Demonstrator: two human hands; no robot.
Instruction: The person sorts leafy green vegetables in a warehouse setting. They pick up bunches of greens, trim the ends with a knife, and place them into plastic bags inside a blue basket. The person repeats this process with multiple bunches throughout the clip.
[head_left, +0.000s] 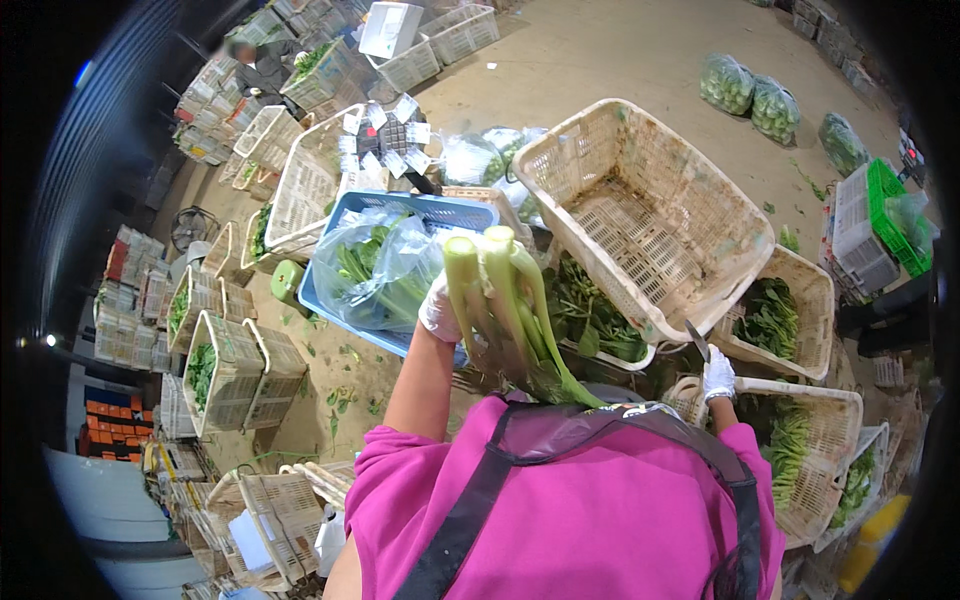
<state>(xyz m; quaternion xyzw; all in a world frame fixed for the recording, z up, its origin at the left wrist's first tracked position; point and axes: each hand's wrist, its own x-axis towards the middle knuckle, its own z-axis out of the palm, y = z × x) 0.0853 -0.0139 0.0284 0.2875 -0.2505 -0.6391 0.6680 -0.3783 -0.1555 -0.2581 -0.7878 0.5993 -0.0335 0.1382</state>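
My left hand (441, 309), in a white glove, grips a bunch of thick green-white vegetable stalks (504, 304), cut ends away from me and the lower part close to my chest. White-gloved too, my right hand (718, 373) is closed on a knife (697, 340), its blade pointing up and left beside the rim of a large, dirty white plastic crate (667, 217). Left of the stalks, a blue plastic basket (457, 214) holds leafy greens in a clear plastic bag (367, 277). Dark leafy greens (600, 319) lie in a crate beneath the large one.
Crates with greens stand at the right (836, 450) and left (232, 375). A scale with tags (386, 139) is beyond the blue basket. Bagged vegetables (774, 111) rest on the floor. A person (262, 71) stands among stacked crates at upper left. A fan (195, 229) is at left.
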